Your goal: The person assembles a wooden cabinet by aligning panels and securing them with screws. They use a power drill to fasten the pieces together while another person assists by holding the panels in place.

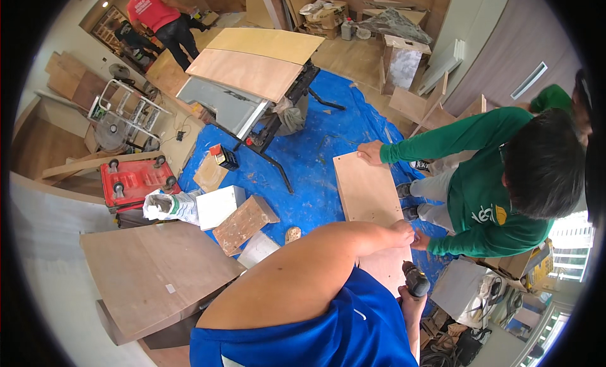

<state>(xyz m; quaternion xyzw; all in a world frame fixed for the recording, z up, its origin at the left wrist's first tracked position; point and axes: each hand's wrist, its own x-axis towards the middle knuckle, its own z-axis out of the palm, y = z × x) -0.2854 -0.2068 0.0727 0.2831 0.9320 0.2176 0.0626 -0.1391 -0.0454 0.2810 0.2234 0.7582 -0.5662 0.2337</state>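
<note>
A long plywood board (pixel 366 187) stretches away in front of me, with small dark holes or screw heads near its edge. My left hand (pixel 399 234) reaches across it, fingers bent closed at its right edge; the fingertips are partly hidden. My right hand (pixel 413 305) is wrapped round the handle of a cordless drill (pixel 416 281), whose nose points toward the near part of the board. A co-worker in green has one hand (pixel 370 152) on the board's far end and the other hand (pixel 420 240) close to my left fingers.
Blue sheeting (pixel 315 203) covers the floor. A table saw (pixel 224 114) carrying wooden panels stands beyond. Left lie a large panel (pixel 151 266), an upturned red dolly (pixel 139 180), a white sack (pixel 170 206) and wooden boxes (pixel 245 225). Another person (pixel 158 16) stands far left.
</note>
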